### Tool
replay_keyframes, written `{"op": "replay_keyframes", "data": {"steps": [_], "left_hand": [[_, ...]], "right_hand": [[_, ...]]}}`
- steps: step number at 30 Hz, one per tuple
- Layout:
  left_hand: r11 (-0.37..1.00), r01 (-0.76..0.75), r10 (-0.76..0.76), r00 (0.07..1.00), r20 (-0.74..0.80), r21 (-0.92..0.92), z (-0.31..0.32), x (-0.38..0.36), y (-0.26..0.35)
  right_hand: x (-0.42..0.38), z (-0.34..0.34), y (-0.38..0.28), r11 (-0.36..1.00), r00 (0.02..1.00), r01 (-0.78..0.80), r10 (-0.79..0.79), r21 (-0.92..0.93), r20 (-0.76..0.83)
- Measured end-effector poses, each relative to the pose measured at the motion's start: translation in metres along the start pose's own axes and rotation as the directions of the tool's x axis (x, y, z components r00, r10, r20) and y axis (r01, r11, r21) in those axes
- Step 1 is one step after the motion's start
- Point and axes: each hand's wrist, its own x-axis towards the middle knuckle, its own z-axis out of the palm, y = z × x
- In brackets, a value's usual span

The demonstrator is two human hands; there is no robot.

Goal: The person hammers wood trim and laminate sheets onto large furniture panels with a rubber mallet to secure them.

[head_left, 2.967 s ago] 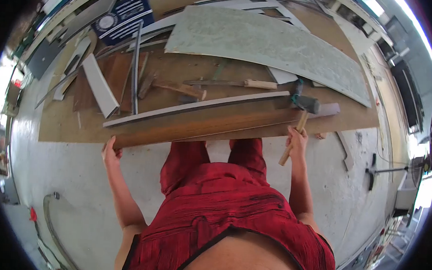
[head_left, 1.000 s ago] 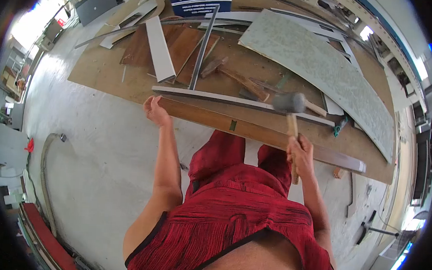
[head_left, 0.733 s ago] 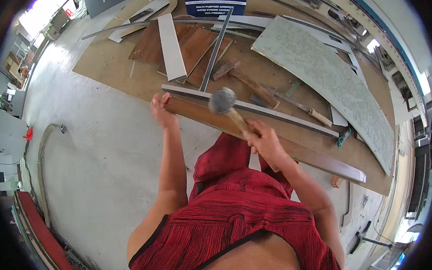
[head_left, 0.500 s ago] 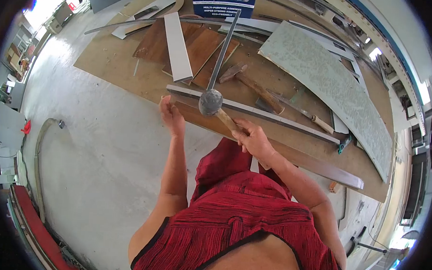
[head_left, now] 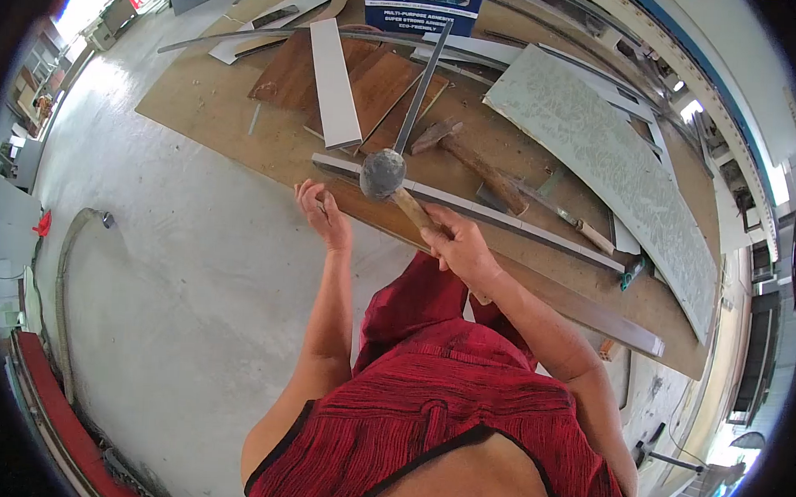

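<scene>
My right hand [head_left: 459, 244] is closed round the wooden handle of a rubber mallet [head_left: 383, 174]. Its dark round head is raised over the near edge of the table. At the left end of a long brown board [head_left: 582, 312], my left hand [head_left: 326, 217] has loosely curled, separated fingers and holds nothing visible. Whether its fingertips touch the board is hard to tell. Behind the board, a long narrow strip with a pale edge [head_left: 523, 228] lies roughly parallel, partly hidden by the mallet.
On the table [head_left: 208, 129] lie a hammer [head_left: 486, 171], a wooden-handled tool [head_left: 590, 235], a green-handled tool [head_left: 633, 271], a white strip [head_left: 336, 86], brown panels [head_left: 285, 79], a thin metal bar [head_left: 423, 90] and a patterned pale panel [head_left: 605, 178]. A blue adhesive box [head_left: 422, 8] stands behind.
My left hand has drawn slightly back from the board's end, its fingers turning and spreading. The mallet head has shifted a little left and up in my right hand. The view has shifted slightly.
</scene>
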Motion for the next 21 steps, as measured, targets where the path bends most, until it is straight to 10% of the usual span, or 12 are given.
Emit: {"op": "replay_keyframes", "data": {"steps": [15, 21], "left_hand": [[0.992, 0.02, -0.022, 1.0, 0.013, 0.128, 0.003, -0.001, -0.005], [0.993, -0.02, 0.022, 1.0, -0.014, 0.116, 0.005, -0.002, -0.004]], "right_hand": [[0.064, 0.029, 0.038, 0.908, 0.976, 0.216, -0.212, -0.359, 0.051], [0.042, 0.03, -0.009, 0.995, 0.993, -0.076, 0.081, -0.063, 0.083]]}}
